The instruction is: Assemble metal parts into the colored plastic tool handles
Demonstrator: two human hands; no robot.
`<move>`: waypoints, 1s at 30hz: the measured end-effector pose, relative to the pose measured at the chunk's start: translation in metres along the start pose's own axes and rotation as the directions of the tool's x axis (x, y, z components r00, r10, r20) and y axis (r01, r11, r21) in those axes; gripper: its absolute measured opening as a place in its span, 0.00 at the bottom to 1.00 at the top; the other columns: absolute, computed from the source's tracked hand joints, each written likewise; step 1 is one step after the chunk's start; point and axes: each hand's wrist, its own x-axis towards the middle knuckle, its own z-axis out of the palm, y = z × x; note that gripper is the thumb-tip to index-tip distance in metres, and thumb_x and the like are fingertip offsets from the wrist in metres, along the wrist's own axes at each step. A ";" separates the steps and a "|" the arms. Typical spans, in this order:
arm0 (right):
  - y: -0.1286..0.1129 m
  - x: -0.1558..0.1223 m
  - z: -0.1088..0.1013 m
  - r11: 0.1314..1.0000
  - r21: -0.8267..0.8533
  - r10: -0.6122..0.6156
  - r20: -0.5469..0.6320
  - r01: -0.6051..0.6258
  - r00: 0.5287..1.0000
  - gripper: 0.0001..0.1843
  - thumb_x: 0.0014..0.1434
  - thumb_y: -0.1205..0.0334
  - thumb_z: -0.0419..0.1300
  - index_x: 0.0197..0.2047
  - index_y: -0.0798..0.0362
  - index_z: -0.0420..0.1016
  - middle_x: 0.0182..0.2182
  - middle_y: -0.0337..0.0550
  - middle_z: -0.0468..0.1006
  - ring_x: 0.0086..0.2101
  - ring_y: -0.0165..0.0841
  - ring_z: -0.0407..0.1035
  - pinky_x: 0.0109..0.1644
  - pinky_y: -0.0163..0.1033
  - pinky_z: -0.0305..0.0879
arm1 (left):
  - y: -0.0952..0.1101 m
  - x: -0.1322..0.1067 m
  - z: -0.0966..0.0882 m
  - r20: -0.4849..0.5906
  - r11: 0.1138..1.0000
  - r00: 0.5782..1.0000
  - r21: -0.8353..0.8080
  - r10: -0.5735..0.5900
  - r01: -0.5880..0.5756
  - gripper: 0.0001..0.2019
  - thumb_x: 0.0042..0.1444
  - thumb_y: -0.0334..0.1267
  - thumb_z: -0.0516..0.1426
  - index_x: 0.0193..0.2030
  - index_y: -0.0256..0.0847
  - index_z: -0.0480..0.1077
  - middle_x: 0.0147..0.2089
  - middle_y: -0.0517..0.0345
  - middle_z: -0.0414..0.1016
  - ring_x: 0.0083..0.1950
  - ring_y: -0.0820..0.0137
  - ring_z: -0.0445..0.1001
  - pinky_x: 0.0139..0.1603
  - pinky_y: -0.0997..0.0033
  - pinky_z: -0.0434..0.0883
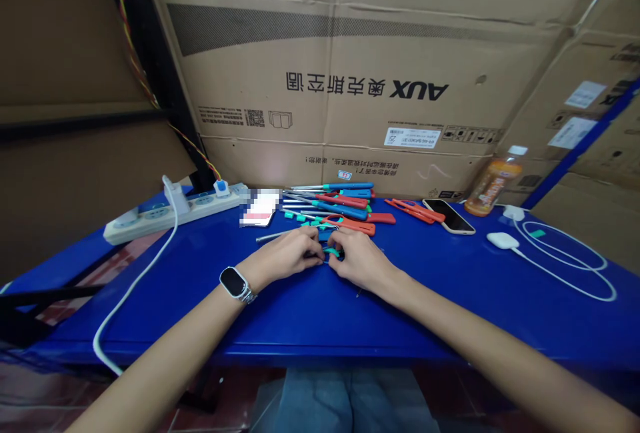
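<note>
My left hand [295, 251], with a watch [234, 282] on its wrist, is closed in a pinch near the middle of the table. What its fingertips hold is mostly hidden. My right hand [361, 261] meets it from the other side, thumb and fingers closed on a small green plastic part [331, 252]. Just beyond both hands lies a pile of long-nosed lighters with metal tubes, among them a red lighter [353, 225] and a blue lighter [345, 209]. Several small green pieces [303, 217] lie at the left of the pile.
A power strip [150, 218] with a white cable stands at the left. White papers or a card [263, 207] lie by the pile. Red-handled scissors [415, 210], a phone [449, 216], a drink bottle [495, 183] and a white charger [503, 241] are at the right. Cardboard [350, 46] walls the back.
</note>
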 end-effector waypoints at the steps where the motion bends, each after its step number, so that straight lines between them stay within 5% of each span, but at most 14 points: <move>1: -0.001 0.000 0.000 1.000 0.000 -0.003 0.002 0.003 1.000 0.08 0.54 0.69 0.58 0.38 0.55 0.76 0.36 0.45 0.77 0.35 0.33 0.70 0.38 0.34 0.60 | -0.001 0.000 0.001 0.008 1.000 1.000 0.009 0.012 -0.012 0.05 0.61 0.32 0.59 0.39 0.41 0.78 0.40 0.56 0.70 0.42 0.68 0.72 0.45 0.71 0.68; 9: 0.006 0.000 -0.017 0.992 -0.119 0.051 0.044 -0.046 0.998 0.10 0.54 0.74 0.55 0.34 0.56 0.77 0.37 0.46 0.76 0.33 0.32 0.70 0.35 0.34 0.58 | -0.015 -0.004 -0.003 -0.009 0.997 1.000 0.077 0.024 -0.023 0.07 0.63 0.32 0.57 0.38 0.40 0.78 0.38 0.55 0.70 0.39 0.68 0.71 0.42 0.71 0.67; 13: 0.004 -0.002 -0.024 0.997 -0.072 0.017 -0.049 -0.020 0.999 0.09 0.58 0.70 0.54 0.38 0.55 0.76 0.37 0.44 0.76 0.33 0.31 0.70 0.37 0.35 0.60 | -0.019 -0.007 -0.001 -0.011 0.999 1.000 0.039 0.029 -0.028 0.07 0.63 0.32 0.57 0.39 0.40 0.79 0.38 0.56 0.70 0.38 0.70 0.71 0.41 0.72 0.67; 17: -0.007 0.007 -0.016 0.997 -0.059 -0.043 -0.037 0.040 0.998 0.09 0.58 0.60 0.58 0.41 0.53 0.75 0.42 0.45 0.76 0.36 0.34 0.71 0.37 0.35 0.61 | -0.020 -0.006 0.002 -0.035 0.999 0.999 0.031 0.037 -0.036 0.07 0.63 0.32 0.57 0.39 0.40 0.79 0.37 0.55 0.70 0.38 0.70 0.71 0.42 0.73 0.67; 22: -0.012 0.020 -0.003 0.988 -0.156 0.000 0.105 0.016 0.995 0.08 0.56 0.64 0.58 0.39 0.53 0.75 0.37 0.46 0.78 0.37 0.37 0.72 0.34 0.36 0.58 | -0.020 -0.005 0.003 -0.044 0.999 0.998 0.023 0.045 -0.044 0.06 0.61 0.31 0.59 0.38 0.39 0.79 0.36 0.55 0.71 0.36 0.70 0.71 0.39 0.73 0.67; 30: -0.011 0.014 -0.006 0.994 -0.107 0.005 0.036 -0.001 0.999 0.08 0.56 0.67 0.58 0.39 0.54 0.76 0.37 0.45 0.78 0.36 0.34 0.71 0.36 0.35 0.58 | -0.020 -0.005 0.004 -0.060 0.999 0.997 0.003 0.046 -0.046 0.07 0.62 0.33 0.59 0.38 0.39 0.80 0.36 0.55 0.72 0.37 0.70 0.72 0.40 0.72 0.69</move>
